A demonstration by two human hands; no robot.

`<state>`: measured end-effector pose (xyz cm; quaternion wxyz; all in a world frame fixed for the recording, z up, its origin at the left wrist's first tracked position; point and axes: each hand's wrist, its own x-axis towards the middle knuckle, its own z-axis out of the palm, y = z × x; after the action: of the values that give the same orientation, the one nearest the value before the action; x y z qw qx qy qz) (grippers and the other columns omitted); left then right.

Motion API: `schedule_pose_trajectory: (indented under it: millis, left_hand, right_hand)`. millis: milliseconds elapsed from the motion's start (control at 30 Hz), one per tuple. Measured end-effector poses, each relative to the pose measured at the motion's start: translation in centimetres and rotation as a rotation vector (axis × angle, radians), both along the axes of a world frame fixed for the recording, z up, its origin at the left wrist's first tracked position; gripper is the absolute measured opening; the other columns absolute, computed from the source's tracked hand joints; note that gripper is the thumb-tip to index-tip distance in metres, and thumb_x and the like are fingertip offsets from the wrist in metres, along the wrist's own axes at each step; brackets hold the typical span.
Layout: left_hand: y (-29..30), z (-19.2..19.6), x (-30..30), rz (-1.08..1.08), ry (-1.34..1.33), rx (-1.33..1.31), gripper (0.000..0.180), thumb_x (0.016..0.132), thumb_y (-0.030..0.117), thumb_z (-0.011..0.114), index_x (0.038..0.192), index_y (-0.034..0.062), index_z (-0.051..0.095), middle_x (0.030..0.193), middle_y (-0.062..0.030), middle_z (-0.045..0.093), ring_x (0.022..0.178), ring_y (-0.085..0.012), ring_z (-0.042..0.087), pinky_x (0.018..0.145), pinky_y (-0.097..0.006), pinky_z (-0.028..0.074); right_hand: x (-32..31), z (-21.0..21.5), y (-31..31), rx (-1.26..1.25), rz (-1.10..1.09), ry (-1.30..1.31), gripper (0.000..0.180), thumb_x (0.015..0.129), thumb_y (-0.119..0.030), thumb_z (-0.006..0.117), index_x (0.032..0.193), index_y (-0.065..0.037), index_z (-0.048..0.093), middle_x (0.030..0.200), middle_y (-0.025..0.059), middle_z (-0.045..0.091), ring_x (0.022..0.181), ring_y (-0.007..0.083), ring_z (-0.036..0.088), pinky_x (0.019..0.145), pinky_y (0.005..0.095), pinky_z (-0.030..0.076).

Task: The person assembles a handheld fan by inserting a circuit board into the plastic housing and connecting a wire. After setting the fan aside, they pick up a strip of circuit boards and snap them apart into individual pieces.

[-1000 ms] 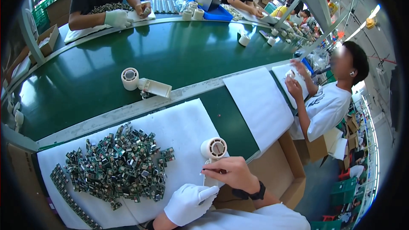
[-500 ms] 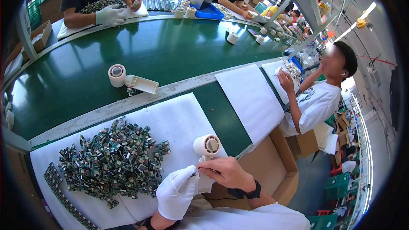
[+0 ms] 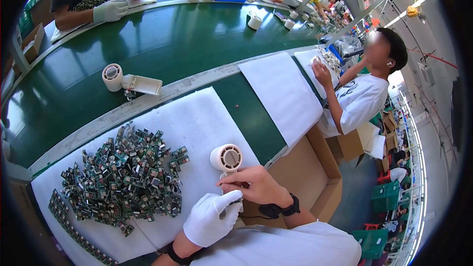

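Small white plastic handheld fan body (image 3: pixel 226 159), round head with a slotted grille facing up, stands at the near edge of the white foam sheet (image 3: pixel 197 118) covering the bench in front of the wearer. Left hand (image 3: pixel 211 219), in a white fabric glove, is closed around the fan's handle from below; bare right hand (image 3: pixel 251 187), with a black band at the wrist, pinches the handle just under the head, fingers curled shut on it. On the same sheet, to the left, lies a loose heap of small green circuit boards (image 3: pixel 128 172), with a strip of joined boards (image 3: pixel 74 226) along the sheet's near-left edge. Beyond the sheet runs a grey metal rail, then a long dark green conveyor belt (image 3: pixel 187 34), smooth and glossy. On the belt sit a second white fan head (image 3: pixel 112 77) and a flat white rectangular part (image 3: pixel 144 84), touching each other. Open brown cardboard box (image 3: pixel 300 172) stands just right of the bench; its contents cannot be made out. Another white foam sheet (image 3: pixel 283 93) lies further right, where a seated person in a white shirt (image 3: pixel 359 101) handles small parts. Across the belt, a worker's gloved hand (image 3: pixel 109 11) rests beside a dark pile of parts. Room is a busy, brightly lit factory floor with green crates (image 3: pixel 389 197) at right.
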<state>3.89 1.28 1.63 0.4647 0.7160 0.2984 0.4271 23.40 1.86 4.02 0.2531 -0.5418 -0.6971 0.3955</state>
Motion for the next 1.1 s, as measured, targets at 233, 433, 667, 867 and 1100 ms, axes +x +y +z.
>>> schedule_pose_trajectory:
  millis: [233,433,667,867,1100]
  left_hand:
    - [-0.8,0.2,-0.8,-0.01,0.041,0.082,0.036,0.076,0.004,0.078,0.111,0.0075,0.069,0.077,-0.0082,0.065,0.067,-0.0292,0.062,0.062,-0.039,0.05]
    - [-0.7,-0.3,-0.8,0.352,-0.007,-0.002,0.034,0.08,-0.002,0.076,0.112,0.0059,0.07,0.089,-0.0101,0.07,0.078,-0.0269,0.067,0.07,-0.035,0.054]
    - [0.2,-1.4,0.6,0.516,-0.116,0.043,0.036,0.085,-0.003,0.073,0.12,0.0045,0.068,0.109,-0.0133,0.07,0.093,-0.0267,0.069,0.081,-0.034,0.055]
    - [-0.1,-1.7,0.6,0.462,-0.098,-0.103,0.035,0.089,-0.003,0.07,0.123,0.0031,0.067,0.114,-0.0121,0.069,0.097,-0.0175,0.068,0.085,-0.03,0.054]
    - [-0.3,-1.5,0.3,0.404,-0.055,-0.123,0.038,0.09,-0.003,0.068,0.127,0.0034,0.066,0.115,-0.0119,0.069,0.097,-0.017,0.068,0.085,-0.029,0.054]
  right_hand:
    - [-1.4,-1.9,-1.6,0.337,-0.063,-0.103,0.022,0.082,-0.01,0.076,0.104,-0.011,0.076,0.084,0.0069,0.073,0.069,0.0215,0.067,0.061,0.0331,0.053]
    - [-2.6,-1.3,-2.3,0.47,-0.154,-0.258,0.019,0.079,-0.01,0.08,0.098,-0.013,0.078,0.072,0.0028,0.066,0.061,0.0193,0.06,0.053,0.0324,0.049]
    - [-3.6,-1.7,-2.4,0.601,-0.266,-0.372,0.023,0.078,0.001,0.077,0.099,-0.009,0.077,0.071,0.0043,0.056,0.057,0.0154,0.055,0.05,0.0289,0.044]
    - [-3.8,-1.5,-2.1,0.415,-0.315,-0.237,0.016,0.084,0.004,0.07,0.098,-0.003,0.074,0.076,0.0037,0.057,0.059,0.0096,0.053,0.051,0.0251,0.042]
    - [-3.4,0.7,-1.8,0.212,-0.287,-0.119,0.012,0.089,0.002,0.065,0.097,0.001,0.073,0.078,0.0031,0.058,0.063,0.007,0.054,0.055,0.0233,0.042]
